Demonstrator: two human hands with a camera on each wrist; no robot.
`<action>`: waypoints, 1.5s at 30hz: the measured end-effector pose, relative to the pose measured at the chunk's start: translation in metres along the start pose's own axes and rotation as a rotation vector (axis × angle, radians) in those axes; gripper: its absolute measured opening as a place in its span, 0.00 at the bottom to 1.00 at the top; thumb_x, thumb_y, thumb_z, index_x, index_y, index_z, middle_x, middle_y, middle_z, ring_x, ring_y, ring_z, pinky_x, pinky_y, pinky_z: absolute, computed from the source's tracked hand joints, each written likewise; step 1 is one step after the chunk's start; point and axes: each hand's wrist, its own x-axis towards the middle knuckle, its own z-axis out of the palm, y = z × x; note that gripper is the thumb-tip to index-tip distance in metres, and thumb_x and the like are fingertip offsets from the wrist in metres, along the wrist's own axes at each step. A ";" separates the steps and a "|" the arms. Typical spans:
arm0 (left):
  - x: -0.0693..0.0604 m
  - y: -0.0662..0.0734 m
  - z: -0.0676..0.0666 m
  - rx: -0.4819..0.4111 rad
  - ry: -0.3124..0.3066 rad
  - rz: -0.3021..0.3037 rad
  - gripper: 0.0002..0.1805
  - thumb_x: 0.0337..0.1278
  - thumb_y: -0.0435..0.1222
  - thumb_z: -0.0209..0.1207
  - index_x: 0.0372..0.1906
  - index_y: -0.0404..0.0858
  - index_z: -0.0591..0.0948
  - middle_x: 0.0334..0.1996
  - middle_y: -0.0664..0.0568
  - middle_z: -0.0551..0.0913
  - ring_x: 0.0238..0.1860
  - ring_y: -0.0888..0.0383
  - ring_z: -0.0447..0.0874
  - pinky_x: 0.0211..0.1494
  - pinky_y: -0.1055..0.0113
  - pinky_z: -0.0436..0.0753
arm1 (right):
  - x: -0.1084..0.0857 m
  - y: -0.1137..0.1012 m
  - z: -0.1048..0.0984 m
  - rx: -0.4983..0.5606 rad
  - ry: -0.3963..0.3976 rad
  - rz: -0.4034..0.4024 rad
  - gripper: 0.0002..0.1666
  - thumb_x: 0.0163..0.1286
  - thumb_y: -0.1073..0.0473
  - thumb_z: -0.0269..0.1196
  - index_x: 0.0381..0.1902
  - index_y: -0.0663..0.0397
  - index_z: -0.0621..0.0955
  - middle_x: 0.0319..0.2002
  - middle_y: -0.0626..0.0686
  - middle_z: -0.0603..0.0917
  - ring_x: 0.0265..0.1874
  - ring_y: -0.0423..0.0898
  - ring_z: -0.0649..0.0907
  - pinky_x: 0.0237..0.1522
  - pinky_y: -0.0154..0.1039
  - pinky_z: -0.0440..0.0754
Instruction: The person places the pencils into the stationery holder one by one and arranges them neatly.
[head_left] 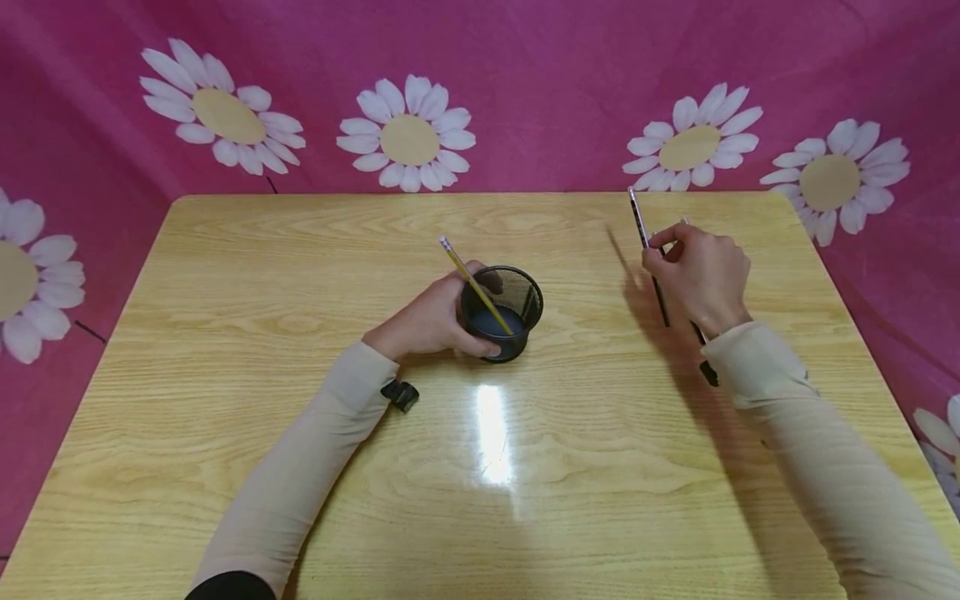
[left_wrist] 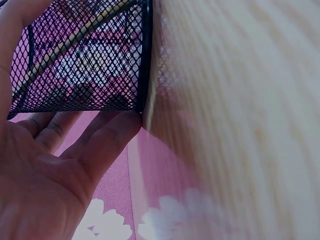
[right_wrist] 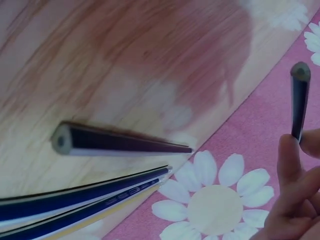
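Observation:
My left hand (head_left: 431,321) is wrapped around the side of a black mesh pencil cup (head_left: 528,329) standing on the table. A yellow pencil (head_left: 480,287) leans inside it, its white eraser end above the rim. In the left wrist view, the mesh cup (left_wrist: 87,75) lies against the fingers and thumb. To the right, my right hand (head_left: 708,271) pinches a dark pencil (head_left: 638,218) between thumb and fingers, raised over the table. In the right wrist view, that held pencil (right_wrist: 299,107) shows its blunt end. Another dark pencil (right_wrist: 120,142) lies below, partly hidden by the hand in the head view.
Beside that loose pencil lie more blue-striped pencils (right_wrist: 75,192), close together. The light wood table (head_left: 315,250) ends at a pink cloth (head_left: 525,83) with large white flowers. Black straps with small devices (head_left: 401,395) sit on the wrists.

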 end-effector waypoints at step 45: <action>-0.001 -0.001 0.003 0.017 0.014 0.007 0.47 0.42 0.30 0.86 0.69 0.33 0.73 0.62 0.42 0.82 0.65 0.49 0.78 0.74 0.53 0.72 | -0.012 -0.044 -0.003 0.162 0.105 -0.199 0.12 0.73 0.55 0.69 0.45 0.56 0.92 0.26 0.52 0.90 0.16 0.20 0.66 0.34 0.51 0.74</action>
